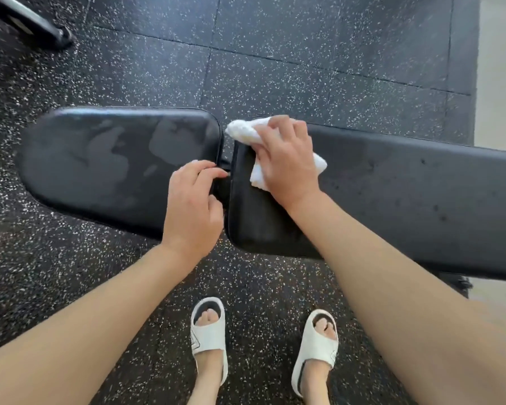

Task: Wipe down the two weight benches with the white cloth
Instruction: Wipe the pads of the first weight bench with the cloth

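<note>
While the right hand (287, 159) lies on top of the white cloth (247, 131), its fingers curled over the bunched fabric in a grasping grip, the cloth is pressed against the far left end of the long back pad (406, 200), right at the gap between the two pads. Part of the cloth sticks out beyond the fingers toward the gap, and another corner shows below the palm. The left hand (192, 203) rests at the near right edge of the seat pad (100, 165), its fingers bent into the gap and its grip closed on that pad's edge. The seat pad's black surface shows damp streaks and patches. Both pads stand over a black rubber floor (275, 68) flecked with white. Below the pads, two feet in white slide sandals (209, 337) stand on the floor. A dark metal frame leg (32, 21) crosses the top left corner.
</note>
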